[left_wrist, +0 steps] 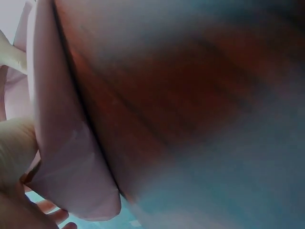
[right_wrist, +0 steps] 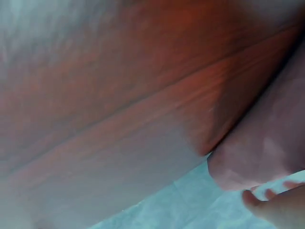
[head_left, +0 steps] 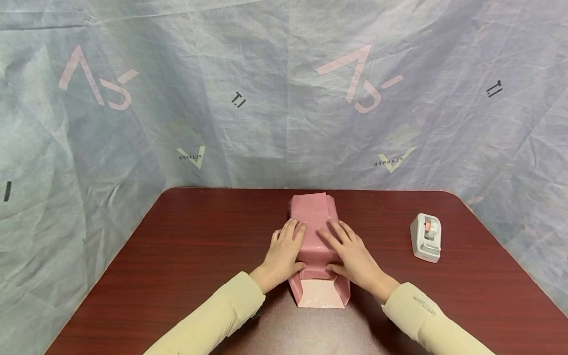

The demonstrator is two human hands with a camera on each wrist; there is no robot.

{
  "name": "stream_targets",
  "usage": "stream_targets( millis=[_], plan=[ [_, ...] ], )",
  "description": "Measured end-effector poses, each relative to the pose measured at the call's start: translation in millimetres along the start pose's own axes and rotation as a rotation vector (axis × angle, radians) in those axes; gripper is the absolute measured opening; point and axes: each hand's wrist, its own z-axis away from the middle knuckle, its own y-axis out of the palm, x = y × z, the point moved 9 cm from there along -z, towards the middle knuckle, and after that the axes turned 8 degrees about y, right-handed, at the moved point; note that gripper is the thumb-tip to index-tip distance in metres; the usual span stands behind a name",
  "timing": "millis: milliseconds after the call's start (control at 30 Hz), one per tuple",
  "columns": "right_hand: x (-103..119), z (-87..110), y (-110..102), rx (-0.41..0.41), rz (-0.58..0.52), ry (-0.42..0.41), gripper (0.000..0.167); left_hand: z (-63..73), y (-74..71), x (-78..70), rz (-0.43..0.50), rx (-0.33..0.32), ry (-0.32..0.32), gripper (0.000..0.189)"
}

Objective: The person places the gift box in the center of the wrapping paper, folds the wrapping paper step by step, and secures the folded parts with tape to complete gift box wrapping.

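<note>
A long box-shaped package (head_left: 316,212) in pink paper lies on the dark red table, one end toward me. Its near end is folded in at both sides, and a paler pink flap (head_left: 321,294) sticks out toward me. My left hand (head_left: 283,254) rests on the left of the package, fingers spread forward over the top and thumb by the near fold. On the opposite side my right hand (head_left: 355,256) lies likewise, fingertips on the top and thumb close to the same fold. Both wrist views show the package's pink side (left_wrist: 71,157) against the wood.
To the right on the table (head_left: 199,246) stands a white tape dispenser (head_left: 427,238). A grey printed cloth (head_left: 266,123) hangs behind the table and along both sides.
</note>
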Motion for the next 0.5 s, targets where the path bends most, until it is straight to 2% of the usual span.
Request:
stream_targets(
  millis=[67,133,333,500],
  plan=[
    [4.6,-0.6,1.6,-0.009,0.032,-0.069,0.087,0.5,0.1,0.5,0.013,-0.009,-0.005,0.095],
    [6.5,-0.4,2.9,-0.008,0.043,-0.098,0.085,0.8,1.2,1.6,0.033,-0.009,-0.019,0.098],
    [6.0,-1.4,6.0,0.021,0.008,-0.084,0.083,4.4,5.4,7.8,0.124,0.023,-0.1,0.112],
    [5.9,-2.2,6.8,0.029,-0.008,-0.08,0.083,11.3,3.4,15.3,0.206,0.046,-0.187,0.113]
  ],
)
